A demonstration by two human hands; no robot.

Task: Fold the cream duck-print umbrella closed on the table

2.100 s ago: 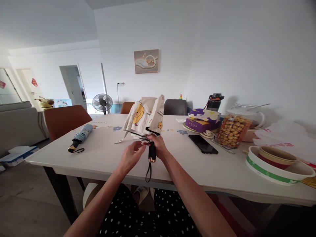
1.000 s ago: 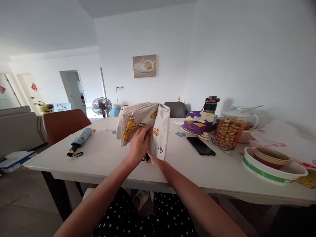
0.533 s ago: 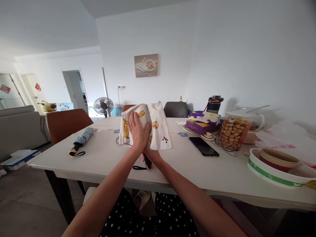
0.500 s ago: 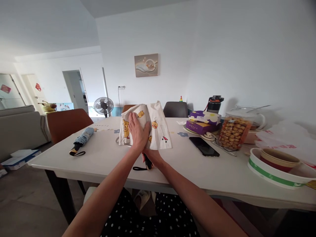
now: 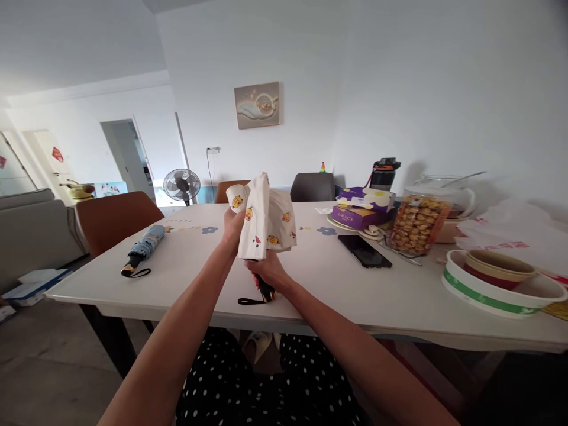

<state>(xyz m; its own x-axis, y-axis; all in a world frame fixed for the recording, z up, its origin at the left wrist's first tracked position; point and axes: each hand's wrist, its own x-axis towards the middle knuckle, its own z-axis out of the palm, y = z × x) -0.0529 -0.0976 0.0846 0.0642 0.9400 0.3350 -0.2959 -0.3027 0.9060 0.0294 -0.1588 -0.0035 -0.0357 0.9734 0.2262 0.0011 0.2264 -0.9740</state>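
Observation:
A cream folding umbrella (image 5: 266, 220) printed with yellow ducks stands nearly upright over the white table (image 5: 195, 278) in front of me. My right hand (image 5: 265, 271) is closed round its black handle, whose wrist strap (image 5: 248, 300) lies on the tabletop. My left hand (image 5: 232, 223) grips the gathered canopy cloth on its left side, fingers wrapped into the folds.
A folded blue umbrella (image 5: 142, 247) lies at the table's left. A black phone (image 5: 364, 251), purple boxes (image 5: 360, 207), a snack jar (image 5: 416, 223), a dark bottle (image 5: 383, 173) and stacked paper bowls (image 5: 497, 276) sit to the right. Chairs (image 5: 116, 214) stand along the left and far sides.
My left hand went from lying flat on the spread cloth to grasping it; the canopy is now bunched narrower and raised more upright. My right hand stays on the handle.

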